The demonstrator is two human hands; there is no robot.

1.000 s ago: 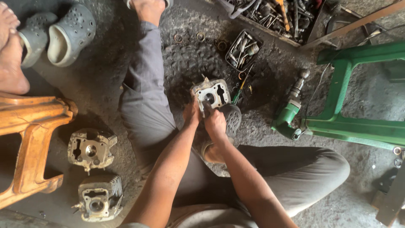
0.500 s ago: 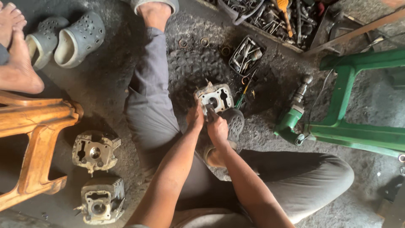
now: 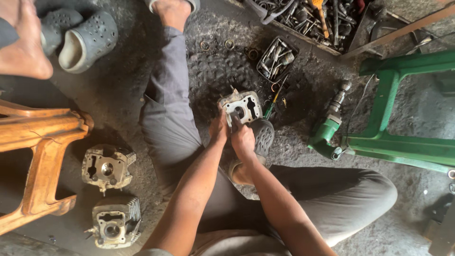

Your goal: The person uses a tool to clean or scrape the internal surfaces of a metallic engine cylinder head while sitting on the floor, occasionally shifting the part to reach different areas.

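I sit on a grimy workshop floor with a grey metal engine cylinder head (image 3: pixel 242 106) in front of me, between my legs. My left hand (image 3: pixel 219 129) grips its near left edge. My right hand (image 3: pixel 242 137) presses on its near face, fingers curled against the metal; whether it holds a small tool I cannot tell. A green-handled screwdriver (image 3: pixel 271 108) lies just right of the part.
Two more cylinder heads (image 3: pixel 106 167) (image 3: pixel 115 222) lie at the left beside an orange wooden stool (image 3: pixel 42 156). A small tray of sockets (image 3: pixel 276 58), a box of tools (image 3: pixel 313 16), a green machine frame (image 3: pixel 403 142) and grey clogs (image 3: pixel 85 40) surround me. Another person's bare foot (image 3: pixel 21 42) is top left.
My view has shifted slightly; both hands stay on the cylinder head, which has barely moved.
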